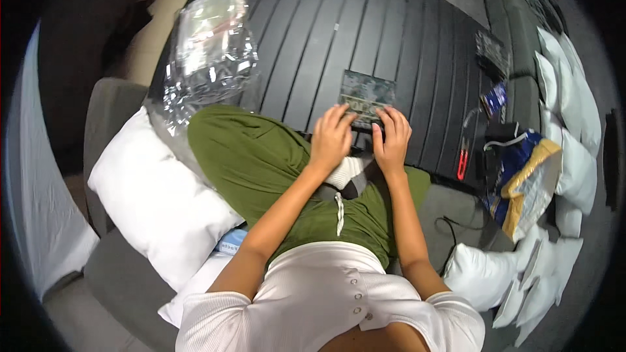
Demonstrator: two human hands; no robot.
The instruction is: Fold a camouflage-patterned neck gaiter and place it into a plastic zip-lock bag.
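A flat, dark square packet [369, 86] with a mottled grey-green pattern and a lighter band of lettering lies on the black slatted table in front of me. My left hand [332, 135] rests at its near left corner, fingers stretched out over the edge. Over the near right corner, my right hand [391, 135] also lies with fingers extended. Both hands touch the packet, and neither is visibly wrapped round it. The fingers cover part of the lettered band.
Clear plastic bags [214, 39] lie on the table [293, 32] at left. At right are a red-handled cutter [463, 158], a small blue packet [494, 101], a dark flat packet [492, 54] and a blue-and-gold bag [525, 179]. White pillows [153, 189] sit on the grey sofa.
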